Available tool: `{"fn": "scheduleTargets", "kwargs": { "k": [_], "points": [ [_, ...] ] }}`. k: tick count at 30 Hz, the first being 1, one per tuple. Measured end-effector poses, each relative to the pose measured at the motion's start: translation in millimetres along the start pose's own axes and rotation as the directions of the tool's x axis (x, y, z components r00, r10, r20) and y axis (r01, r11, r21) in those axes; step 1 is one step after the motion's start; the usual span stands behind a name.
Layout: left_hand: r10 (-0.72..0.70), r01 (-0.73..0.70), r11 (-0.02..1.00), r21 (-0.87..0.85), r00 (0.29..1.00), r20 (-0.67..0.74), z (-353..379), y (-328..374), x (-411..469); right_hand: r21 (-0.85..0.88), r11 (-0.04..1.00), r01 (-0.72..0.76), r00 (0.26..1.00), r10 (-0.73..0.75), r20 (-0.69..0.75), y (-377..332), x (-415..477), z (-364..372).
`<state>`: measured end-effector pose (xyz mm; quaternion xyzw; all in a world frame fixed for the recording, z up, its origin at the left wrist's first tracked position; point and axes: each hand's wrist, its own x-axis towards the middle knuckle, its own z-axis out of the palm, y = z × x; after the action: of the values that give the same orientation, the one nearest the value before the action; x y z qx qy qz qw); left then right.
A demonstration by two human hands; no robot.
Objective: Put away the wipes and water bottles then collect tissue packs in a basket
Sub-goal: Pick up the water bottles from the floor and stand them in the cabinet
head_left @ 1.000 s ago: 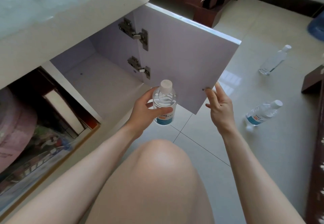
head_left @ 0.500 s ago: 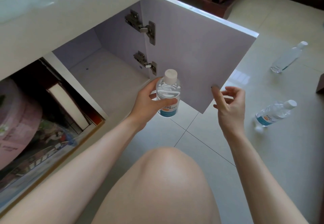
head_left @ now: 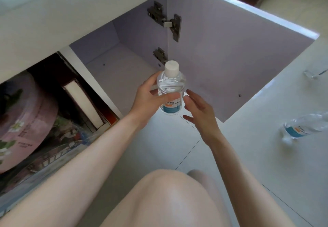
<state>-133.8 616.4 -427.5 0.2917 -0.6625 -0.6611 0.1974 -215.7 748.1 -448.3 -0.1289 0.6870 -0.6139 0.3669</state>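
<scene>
My left hand (head_left: 147,98) grips a clear water bottle (head_left: 171,88) with a white cap and blue label, upright, in front of the open cabinet compartment (head_left: 120,66). My right hand (head_left: 199,109) hovers just right of the bottle with fingers spread and relaxed, holding nothing. A second bottle (head_left: 305,126) lies on its side on the tiled floor at the right. Only the base of a third bottle (head_left: 312,74) shows at the right edge, also lying on the floor.
The lilac cabinet door (head_left: 239,61) stands swung open to the right, with two metal hinges (head_left: 170,21). The left compartment holds a pink round box (head_left: 26,120), books and printed items. My knee (head_left: 170,200) fills the bottom centre.
My right hand has let go of the door edge and moved left toward the bottle. The door has swung wider open. The bottle stays in my left hand.
</scene>
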Motion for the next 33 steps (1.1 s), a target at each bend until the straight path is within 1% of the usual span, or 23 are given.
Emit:
{"fn": "scheduleTargets", "kwargs": {
  "k": [2,4,6,8,12,18,22,27,31,33],
  "points": [
    [0.012,-0.013,1.0,-0.024,1.0,-0.023,-4,2,3,-0.021,1.0,0.013,0.997,-0.012,0.073,0,10,6],
    [0.017,-0.018,0.999,-0.032,0.998,-0.057,-10,1,7,-0.04,0.998,0.049,0.993,-0.044,0.107,2,23,15],
    [0.022,-0.024,1.0,-0.02,0.995,-0.098,-18,-1,15,-0.063,0.995,0.08,0.991,-0.072,0.117,2,40,24],
    [0.015,-0.022,0.999,-0.044,0.99,-0.138,-27,-4,23,-0.067,0.994,0.091,0.989,-0.083,0.119,1,56,33],
    [-0.015,-0.005,0.996,-0.086,0.974,-0.225,-40,-8,40,-0.019,0.995,0.093,0.984,-0.089,0.155,0,86,52],
    [0.002,-0.063,0.98,-0.189,0.952,-0.307,-51,-14,66,0.01,0.997,0.074,0.985,-0.075,0.157,-4,122,75],
    [0.005,-0.12,0.962,-0.245,0.906,-0.423,-52,-23,82,0.051,0.998,0.036,0.99,-0.043,0.134,-8,136,88],
    [-0.035,-0.185,0.934,-0.304,0.803,-0.595,-48,-34,91,0.158,0.987,-0.011,0.993,-0.009,0.121,-8,145,104],
    [-0.094,-0.156,0.934,-0.32,0.76,-0.643,-51,-36,97,0.213,0.977,-0.029,0.993,0.003,0.122,-11,155,116],
    [-0.116,-0.152,0.93,-0.335,0.744,-0.658,-55,-35,105,0.214,0.976,-0.039,0.992,0.012,0.123,-15,162,124]
  ]
}}
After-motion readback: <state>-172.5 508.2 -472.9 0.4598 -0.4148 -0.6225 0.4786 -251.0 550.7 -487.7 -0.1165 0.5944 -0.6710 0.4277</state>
